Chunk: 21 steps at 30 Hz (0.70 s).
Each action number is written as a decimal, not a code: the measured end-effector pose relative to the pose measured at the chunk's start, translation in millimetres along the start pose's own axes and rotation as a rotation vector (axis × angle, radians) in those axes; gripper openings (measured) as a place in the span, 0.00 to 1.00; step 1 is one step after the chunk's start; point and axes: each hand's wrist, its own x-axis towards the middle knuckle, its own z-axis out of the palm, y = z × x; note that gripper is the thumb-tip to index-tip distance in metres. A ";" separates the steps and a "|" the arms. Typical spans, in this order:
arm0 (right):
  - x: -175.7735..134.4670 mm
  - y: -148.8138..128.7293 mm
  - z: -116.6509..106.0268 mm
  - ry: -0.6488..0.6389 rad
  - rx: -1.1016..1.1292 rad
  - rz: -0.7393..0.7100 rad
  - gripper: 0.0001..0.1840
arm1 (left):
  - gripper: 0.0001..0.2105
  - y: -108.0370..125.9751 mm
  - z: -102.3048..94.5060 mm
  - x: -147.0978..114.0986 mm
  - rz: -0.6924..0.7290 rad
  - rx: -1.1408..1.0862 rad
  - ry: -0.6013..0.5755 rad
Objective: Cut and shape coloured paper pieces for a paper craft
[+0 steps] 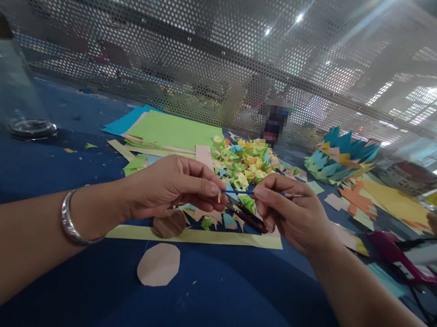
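Note:
My left hand [193,187], with a silver bangle at the wrist, pinches the left end of a thin blue stick [239,191] between thumb and fingers. A small pale yellow bit [219,197] shows at those fingertips; I cannot tell what it is. My right hand [288,208] is closed around the same stick, and a whitish tip pokes out beyond its fingers. Beneath the hands, partly hidden, lie dark-handled scissors [250,216] among paper scraps. Nearer to me are a brown round disc [169,224], a pale yellow paper strip [206,240] and a cut pinkish paper circle [159,266].
Behind the hands are stacked green paper sheets [177,132] and a heap of folded paper pieces [250,160]. A glass bottle [11,81] stands at left. Rightward are a spiky paper ring [341,158], orange paper [358,198] and a purple device [398,255] with cables. Perforated metal mesh [203,50] borders the back.

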 end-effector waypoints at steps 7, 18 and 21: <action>0.6 0.2 0.5 0.008 0.006 0.014 0.15 | 0.05 -2.8 -1.4 0.2 0.116 0.157 -0.042; -1.5 0.7 1.1 0.001 0.001 0.004 0.15 | 0.09 -1.9 -1.9 -0.4 0.035 0.130 -0.077; -1.9 0.4 1.6 0.001 0.007 0.000 0.15 | 0.09 -4.2 -3.5 -0.2 0.041 0.136 -0.089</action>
